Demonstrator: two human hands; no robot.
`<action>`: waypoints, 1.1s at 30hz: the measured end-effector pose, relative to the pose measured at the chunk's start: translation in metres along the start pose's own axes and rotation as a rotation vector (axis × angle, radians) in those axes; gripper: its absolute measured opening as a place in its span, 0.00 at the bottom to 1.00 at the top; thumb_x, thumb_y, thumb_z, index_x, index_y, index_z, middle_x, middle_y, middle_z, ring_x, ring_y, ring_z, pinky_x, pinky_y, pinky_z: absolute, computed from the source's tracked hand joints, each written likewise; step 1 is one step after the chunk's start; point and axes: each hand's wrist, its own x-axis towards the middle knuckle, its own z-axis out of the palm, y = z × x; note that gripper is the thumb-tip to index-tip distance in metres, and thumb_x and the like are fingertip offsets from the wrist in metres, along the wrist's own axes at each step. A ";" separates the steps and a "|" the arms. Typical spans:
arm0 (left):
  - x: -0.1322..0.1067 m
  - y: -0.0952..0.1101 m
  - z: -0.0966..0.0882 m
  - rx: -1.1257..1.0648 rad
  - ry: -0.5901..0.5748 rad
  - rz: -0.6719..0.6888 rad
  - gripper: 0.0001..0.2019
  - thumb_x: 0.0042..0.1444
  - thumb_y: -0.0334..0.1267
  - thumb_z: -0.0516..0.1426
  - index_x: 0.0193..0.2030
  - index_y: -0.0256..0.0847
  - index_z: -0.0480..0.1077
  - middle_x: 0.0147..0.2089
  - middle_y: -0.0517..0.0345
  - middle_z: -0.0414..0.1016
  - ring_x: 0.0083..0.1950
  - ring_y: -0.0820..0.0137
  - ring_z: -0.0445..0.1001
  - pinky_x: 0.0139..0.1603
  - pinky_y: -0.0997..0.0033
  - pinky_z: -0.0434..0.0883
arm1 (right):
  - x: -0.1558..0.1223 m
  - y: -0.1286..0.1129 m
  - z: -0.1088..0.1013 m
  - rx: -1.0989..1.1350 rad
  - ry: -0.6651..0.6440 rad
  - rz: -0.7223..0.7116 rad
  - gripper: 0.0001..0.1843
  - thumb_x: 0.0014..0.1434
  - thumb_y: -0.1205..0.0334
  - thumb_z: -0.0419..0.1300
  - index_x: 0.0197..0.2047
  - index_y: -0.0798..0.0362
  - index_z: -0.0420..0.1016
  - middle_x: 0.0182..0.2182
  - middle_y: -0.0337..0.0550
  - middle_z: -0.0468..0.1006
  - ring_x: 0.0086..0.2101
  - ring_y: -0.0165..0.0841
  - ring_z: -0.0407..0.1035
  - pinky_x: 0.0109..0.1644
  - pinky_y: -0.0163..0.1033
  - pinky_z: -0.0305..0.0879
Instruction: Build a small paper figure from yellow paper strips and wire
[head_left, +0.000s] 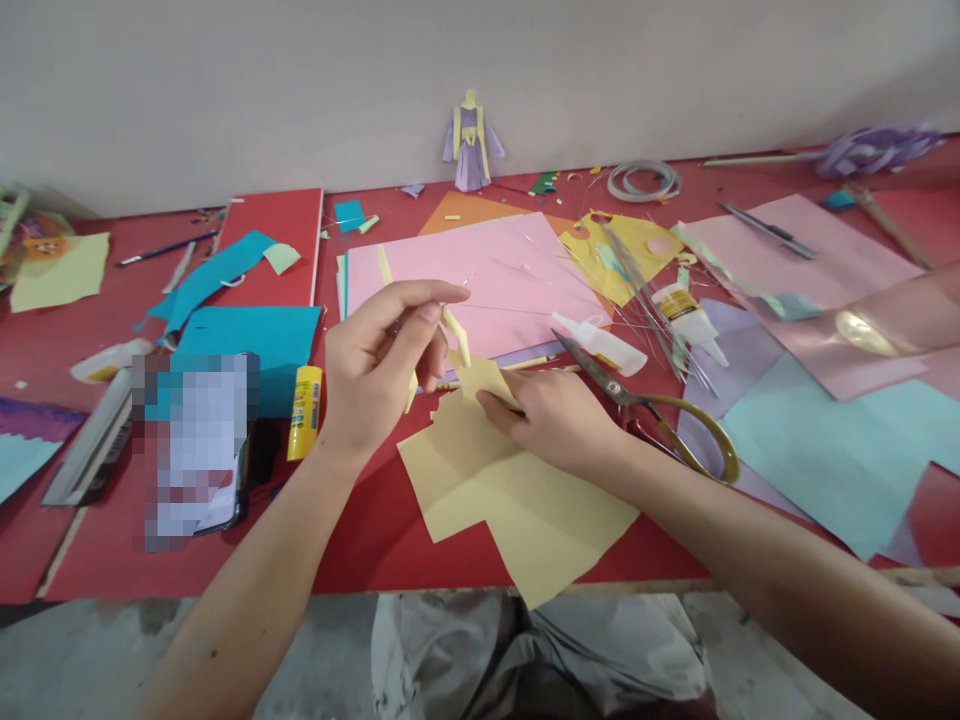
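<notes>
My left hand (386, 350) is raised over the table, thumb and forefinger pinched on a narrow folded strip of pale yellow paper (456, 338). A thin wire seems to show at the fingertips. My right hand (559, 418) grips a small pale yellow paper piece (482, 380), right by the strip's lower end. Whether the two touch, I cannot tell. Under the right hand lie larger cut sheets of yellow paper (525, 520). Scissors (645, 405) with yellowish handles rest beside my right forearm. Behind the hands is a pink sheet (465, 270).
A glue stick (304, 413) and a phone (202, 450) lie left. Glue bottles (606, 343), wires (637, 270) and a utility knife (769, 230) are on the right. A purple and yellow paper figure (471, 145) leans on the wall. Another person's arm (915, 310) enters from the right.
</notes>
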 end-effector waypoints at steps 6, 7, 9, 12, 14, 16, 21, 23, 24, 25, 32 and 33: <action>0.000 0.001 0.000 -0.004 -0.005 0.006 0.10 0.65 0.31 0.53 0.45 0.43 0.77 0.21 0.64 0.67 0.18 0.79 0.64 0.18 0.76 0.64 | -0.001 0.000 0.000 -0.012 0.002 -0.013 0.18 0.66 0.53 0.48 0.31 0.55 0.70 0.24 0.46 0.77 0.24 0.35 0.66 0.27 0.38 0.41; 0.001 0.001 0.000 -0.004 -0.003 0.004 0.10 0.65 0.31 0.53 0.45 0.43 0.77 0.21 0.64 0.67 0.18 0.79 0.64 0.18 0.76 0.64 | -0.001 0.000 0.000 -0.014 0.003 -0.015 0.19 0.66 0.53 0.48 0.31 0.55 0.70 0.24 0.46 0.77 0.24 0.35 0.66 0.27 0.38 0.41; 0.000 0.002 0.001 0.004 0.001 -0.009 0.10 0.65 0.32 0.53 0.44 0.44 0.77 0.20 0.65 0.66 0.18 0.78 0.64 0.18 0.75 0.64 | -0.001 0.000 0.000 -0.016 0.004 -0.022 0.19 0.66 0.53 0.48 0.31 0.55 0.70 0.24 0.46 0.77 0.24 0.35 0.66 0.27 0.38 0.41; 0.000 0.002 0.001 0.026 0.000 -0.028 0.10 0.65 0.33 0.53 0.45 0.44 0.76 0.20 0.65 0.66 0.18 0.78 0.64 0.19 0.74 0.64 | -0.001 0.001 0.000 -0.022 0.004 -0.030 0.18 0.66 0.54 0.48 0.32 0.55 0.71 0.24 0.46 0.77 0.24 0.35 0.67 0.28 0.39 0.41; 0.000 0.002 0.001 0.038 -0.010 -0.028 0.10 0.65 0.34 0.53 0.45 0.44 0.76 0.19 0.65 0.66 0.18 0.77 0.64 0.19 0.74 0.64 | 0.000 0.001 0.000 -0.026 0.001 -0.034 0.18 0.66 0.54 0.48 0.32 0.55 0.71 0.24 0.46 0.77 0.24 0.35 0.67 0.28 0.39 0.41; 0.000 0.002 0.001 0.045 -0.018 -0.029 0.09 0.65 0.34 0.53 0.45 0.44 0.76 0.19 0.65 0.66 0.18 0.78 0.64 0.19 0.75 0.64 | 0.000 0.001 0.000 -0.026 0.000 -0.040 0.18 0.66 0.54 0.48 0.32 0.55 0.71 0.24 0.46 0.78 0.24 0.35 0.67 0.28 0.39 0.41; 0.000 0.003 0.001 0.047 -0.038 -0.055 0.09 0.65 0.35 0.53 0.45 0.44 0.76 0.20 0.64 0.66 0.18 0.77 0.65 0.19 0.75 0.65 | -0.001 0.001 0.002 -0.028 0.005 -0.068 0.18 0.66 0.54 0.48 0.33 0.55 0.72 0.25 0.46 0.78 0.24 0.35 0.67 0.27 0.39 0.40; -0.001 0.004 0.001 0.044 -0.056 -0.068 0.10 0.65 0.35 0.53 0.46 0.43 0.76 0.20 0.64 0.67 0.19 0.77 0.66 0.20 0.75 0.66 | 0.000 0.002 0.003 -0.038 0.017 -0.089 0.19 0.66 0.53 0.48 0.32 0.55 0.71 0.25 0.47 0.78 0.24 0.35 0.67 0.28 0.39 0.40; -0.001 0.004 0.001 0.042 -0.068 -0.073 0.10 0.65 0.34 0.53 0.46 0.43 0.76 0.21 0.64 0.67 0.20 0.77 0.66 0.21 0.75 0.67 | 0.000 0.002 0.003 -0.043 0.022 -0.102 0.19 0.66 0.53 0.48 0.31 0.55 0.71 0.25 0.47 0.78 0.24 0.35 0.67 0.28 0.39 0.41; -0.001 0.004 0.001 0.040 -0.079 -0.075 0.10 0.66 0.34 0.53 0.46 0.42 0.75 0.21 0.63 0.67 0.20 0.77 0.66 0.21 0.75 0.67 | 0.000 0.003 0.004 -0.045 0.024 -0.115 0.19 0.66 0.53 0.48 0.31 0.56 0.71 0.25 0.47 0.78 0.24 0.35 0.67 0.28 0.39 0.41; -0.003 0.004 0.003 0.093 -0.215 -0.092 0.10 0.66 0.36 0.52 0.47 0.42 0.74 0.26 0.61 0.71 0.24 0.76 0.71 0.23 0.77 0.68 | -0.001 0.001 0.003 0.031 0.019 -0.187 0.18 0.66 0.54 0.50 0.32 0.57 0.73 0.27 0.48 0.79 0.27 0.35 0.69 0.30 0.39 0.47; -0.003 0.003 0.003 0.135 -0.247 -0.079 0.10 0.66 0.36 0.52 0.47 0.42 0.74 0.26 0.61 0.72 0.25 0.76 0.71 0.24 0.77 0.68 | -0.001 0.001 0.003 0.043 0.024 -0.196 0.18 0.66 0.54 0.50 0.33 0.57 0.73 0.28 0.48 0.80 0.27 0.36 0.70 0.31 0.39 0.48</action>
